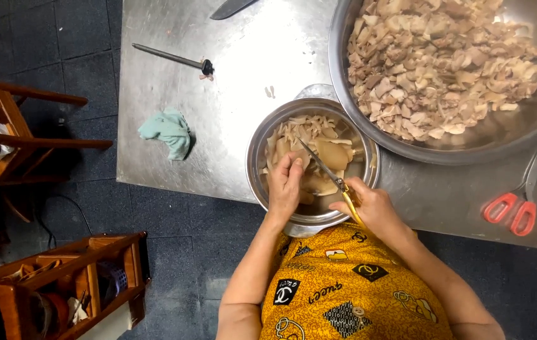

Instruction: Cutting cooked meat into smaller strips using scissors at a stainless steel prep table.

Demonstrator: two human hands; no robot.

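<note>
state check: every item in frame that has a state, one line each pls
left hand: fingers pinching a pale strip in the small bowl
right hand: shut on yellow-handled scissors
yellow-handled scissors: blades over the small bowl
small bowl: part full of pale strips
large bowl: heaped with cut pieces
red-handled scissors: lying unused on table
green cloth: crumpled
sharpening steel: lying flat

We see yellow-handled scissors [334, 182] over pale cream strips [319, 148] in a silver bowl [262, 135]. The worktop [218, 113] is dull grey steel, the cloth [169, 131] mint green, the spare scissors [514, 204] red-handled. Our dress [344, 289] is mustard yellow with black patches, the floor [79, 69] dark slate.
</note>
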